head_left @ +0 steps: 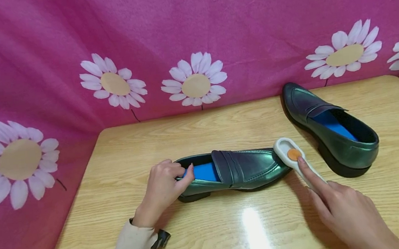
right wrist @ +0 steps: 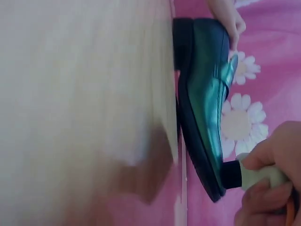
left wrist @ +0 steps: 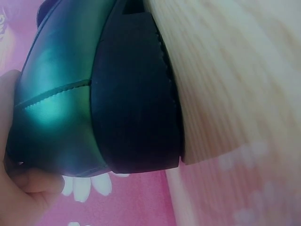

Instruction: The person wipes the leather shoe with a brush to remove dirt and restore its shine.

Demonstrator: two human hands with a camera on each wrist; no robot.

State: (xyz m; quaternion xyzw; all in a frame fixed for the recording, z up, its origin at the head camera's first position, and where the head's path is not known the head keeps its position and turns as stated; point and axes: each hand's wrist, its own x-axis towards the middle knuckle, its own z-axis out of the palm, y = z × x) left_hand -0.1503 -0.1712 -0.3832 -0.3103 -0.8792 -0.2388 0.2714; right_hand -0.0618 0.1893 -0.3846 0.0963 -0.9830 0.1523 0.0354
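Observation:
A shiny green-purple loafer (head_left: 250, 169) with a blue insole sits on the table, toe to the right. My left hand (head_left: 165, 186) grips its heel end at the rim of the opening; the left wrist view shows the fingers against the back of the heel (left wrist: 61, 127). In my right hand (head_left: 348, 206) is a white-handled shoe brush (head_left: 279, 147) with an orange button, my index finger extended along it. The right wrist view shows the brush's dark end (right wrist: 231, 174) touching the toe of the loafer.
A matching loafer (head_left: 337, 127) stands at the right, toe toward the back edge of the wooden table (head_left: 203, 236). Behind and to the left hangs a magenta cloth (head_left: 240, 24) with white daisies.

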